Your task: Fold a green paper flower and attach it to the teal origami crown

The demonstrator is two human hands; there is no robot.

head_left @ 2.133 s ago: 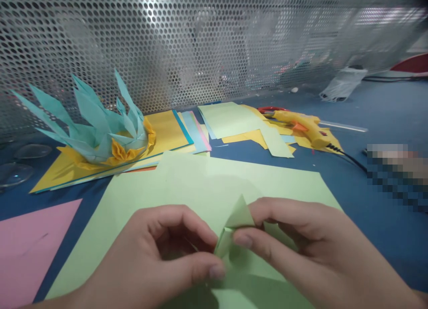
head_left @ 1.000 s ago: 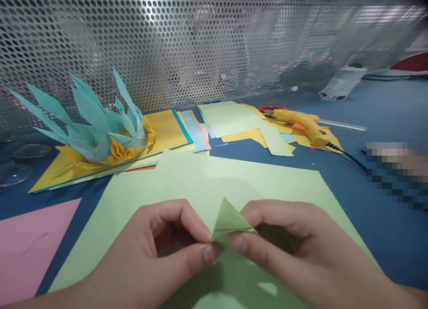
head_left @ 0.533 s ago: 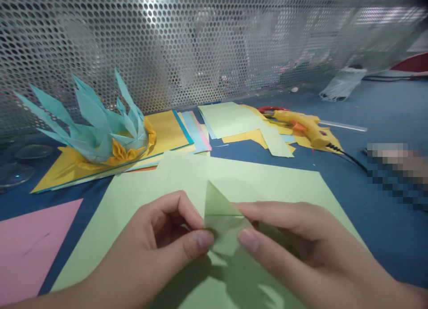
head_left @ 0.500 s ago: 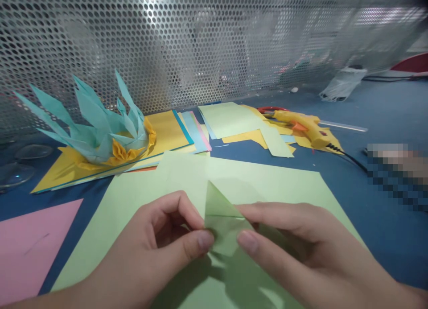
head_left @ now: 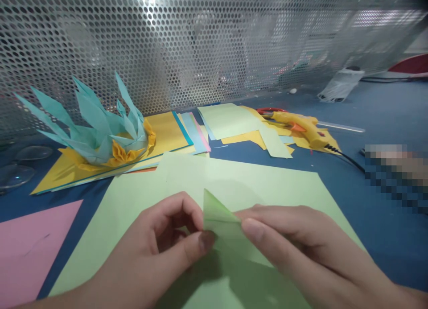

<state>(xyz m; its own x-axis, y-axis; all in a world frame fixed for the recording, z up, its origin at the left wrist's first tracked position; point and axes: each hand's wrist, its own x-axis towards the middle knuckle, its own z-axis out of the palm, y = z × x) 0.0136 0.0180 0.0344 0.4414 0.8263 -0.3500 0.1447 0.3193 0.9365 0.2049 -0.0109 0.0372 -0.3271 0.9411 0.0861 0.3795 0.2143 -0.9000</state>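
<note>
A small folded green paper piece (head_left: 219, 215) stands with its pointed tip up, between my two hands. My left hand (head_left: 167, 237) pinches its left edge between thumb and index finger. The thumb and index finger of my right hand (head_left: 301, 242) close on its right corner. Beneath both hands lies a large light green sheet (head_left: 267, 179) on the blue table. The lower part of the folded piece is hard to tell from the sheet.
Back left, a teal and yellow paper crown (head_left: 103, 130) sits on stacked coloured paper (head_left: 163, 130). A pink sheet (head_left: 33, 246) lies at left. Yellow glue gun (head_left: 307, 126), paper scraps (head_left: 234, 121) and a pixelated object (head_left: 397, 170) are farther right. Perforated metal panel (head_left: 200, 46) stands behind.
The folded piece's tip has moved slightly down and left, and its right side looks narrower. My right thumb has moved up, nearer the index finger at the corner.
</note>
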